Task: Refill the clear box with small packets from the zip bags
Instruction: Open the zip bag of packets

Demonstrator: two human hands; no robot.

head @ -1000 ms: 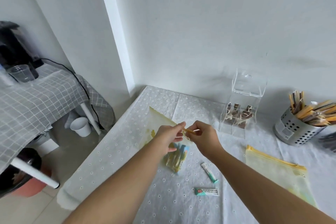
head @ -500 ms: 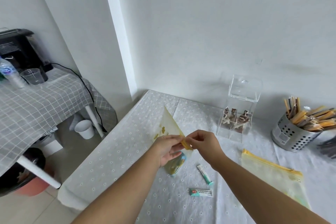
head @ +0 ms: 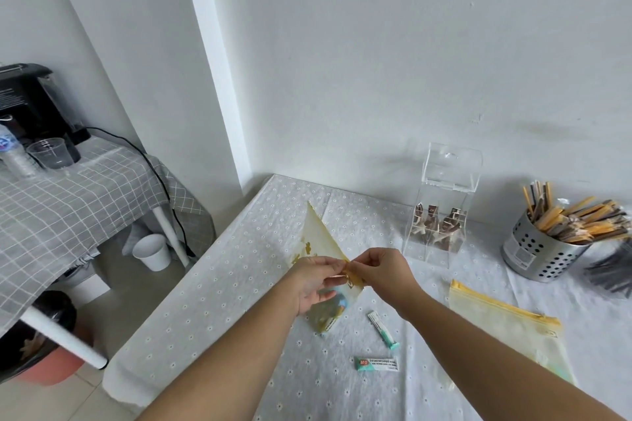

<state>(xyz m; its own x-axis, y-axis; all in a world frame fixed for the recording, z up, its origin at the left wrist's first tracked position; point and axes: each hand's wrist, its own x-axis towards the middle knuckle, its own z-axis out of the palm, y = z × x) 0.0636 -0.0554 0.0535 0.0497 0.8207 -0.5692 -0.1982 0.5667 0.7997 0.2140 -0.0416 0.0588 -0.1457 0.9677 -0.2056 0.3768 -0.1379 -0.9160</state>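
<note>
Both hands pinch the yellow top edge of a zip bag (head: 321, 239) and hold it up over the table (head: 212, 301). The left hand (head: 313, 278) grips the strip with thumb and fingers closed on it. The right hand (head: 383, 270) pinches the same strip just beside it, so the two hands nearly touch. The bag hangs tilted, with one corner pointing up toward the wall, and small packets sit in its low end under the left hand. Two loose packets lie on the cloth near the arms: one (head: 383, 330) slanted, one (head: 376, 363) flat and closer to the person. A second bag (head: 506, 328) with a yellow strip lies flat to the right. The clear box (head: 441, 205) stands at the back near the wall with its lid up and some brown packets inside. A metal cup (head: 537, 249) full of sticks stands to the right of the box.
</note>
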